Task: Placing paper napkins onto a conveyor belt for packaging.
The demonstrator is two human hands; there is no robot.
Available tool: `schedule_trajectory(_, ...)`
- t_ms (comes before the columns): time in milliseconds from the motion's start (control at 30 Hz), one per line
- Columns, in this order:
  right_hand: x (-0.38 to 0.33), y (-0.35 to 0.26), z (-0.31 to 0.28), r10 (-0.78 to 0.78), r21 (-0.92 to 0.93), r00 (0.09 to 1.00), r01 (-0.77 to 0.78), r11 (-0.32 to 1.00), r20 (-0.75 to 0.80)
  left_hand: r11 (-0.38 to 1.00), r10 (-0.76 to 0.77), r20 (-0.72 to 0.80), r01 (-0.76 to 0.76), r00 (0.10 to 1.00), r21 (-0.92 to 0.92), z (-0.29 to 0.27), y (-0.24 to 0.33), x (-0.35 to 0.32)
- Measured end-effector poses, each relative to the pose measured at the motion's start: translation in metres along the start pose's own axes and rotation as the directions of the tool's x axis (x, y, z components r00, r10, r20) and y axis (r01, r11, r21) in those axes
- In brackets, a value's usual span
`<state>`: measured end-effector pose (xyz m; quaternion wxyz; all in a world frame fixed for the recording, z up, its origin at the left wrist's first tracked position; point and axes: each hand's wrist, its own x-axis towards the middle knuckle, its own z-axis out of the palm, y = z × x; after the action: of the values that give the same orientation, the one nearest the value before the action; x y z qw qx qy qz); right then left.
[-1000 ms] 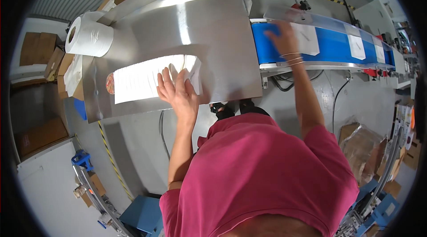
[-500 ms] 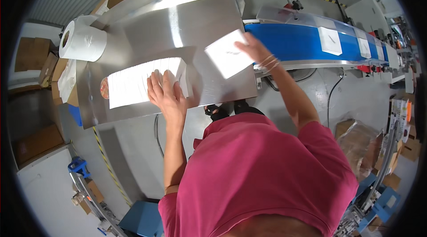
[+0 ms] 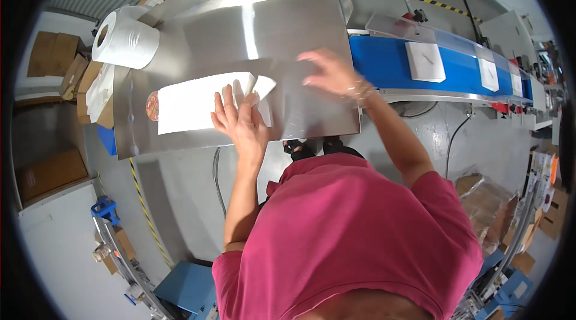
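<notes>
A long row of white, folded-looking flat pieces (image 3: 195,104) lies on the steel table, with a round red patterned end (image 3: 152,106) at its left. My left hand (image 3: 241,123) rests on the row's right end, fingers spread. Beside its fingertips, one white piece (image 3: 264,87) splays away from the rest. Over the table's right part, close to the belt, hovers my right hand (image 3: 331,74). It is smeared by motion, but its fingers are apart and nothing is in them. On the blue conveyor belt (image 3: 381,59) lie white pieces, the nearest a white square (image 3: 426,62) with a small dark mark.
A big white roll (image 3: 129,41) stands at the table's back left corner. A clear guard (image 3: 414,27) runs along the belt's far side. Cardboard boxes (image 3: 57,59) fill the left, and a plastic-wrapped carton (image 3: 483,203) sits on the floor at right.
The white piece has left my right hand, which has moved left, back over the table. A white piece lies at a new spot on the belt. At the row's right end, one piece now fans out.
</notes>
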<state>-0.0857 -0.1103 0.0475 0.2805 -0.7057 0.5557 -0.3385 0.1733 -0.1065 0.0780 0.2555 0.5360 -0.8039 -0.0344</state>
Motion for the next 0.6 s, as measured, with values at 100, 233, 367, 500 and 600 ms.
schedule_trajectory(100,0.028,-0.034,0.036,-0.032,0.245,0.986,-0.009,0.97,0.163,0.993,0.104,0.044,-0.106,0.994,0.042,-0.001,-0.004,0.001)
schedule_trajectory(233,0.028,-0.006,0.053,-0.029,0.288,0.985,-0.023,0.957,0.172,0.999,0.034,-0.005,-0.034,0.999,-0.005,-0.006,-0.003,0.004)
schedule_trajectory(367,-0.015,0.026,0.016,0.403,0.58,0.915,-0.338,0.742,0.017,1.0,-0.003,-0.03,0.002,1.0,-0.009,-0.002,-0.023,0.002)
schedule_trajectory(500,-0.061,0.081,-0.056,0.632,0.205,0.698,-0.6,0.773,-0.338,0.999,0.023,-0.039,-0.024,0.999,-0.039,-0.006,-0.023,0.003)
schedule_trajectory(600,-0.089,0.125,-0.097,0.574,-0.036,0.529,-0.754,0.656,-0.625,0.998,0.032,-0.054,-0.035,0.998,-0.057,-0.004,-0.021,0.006)
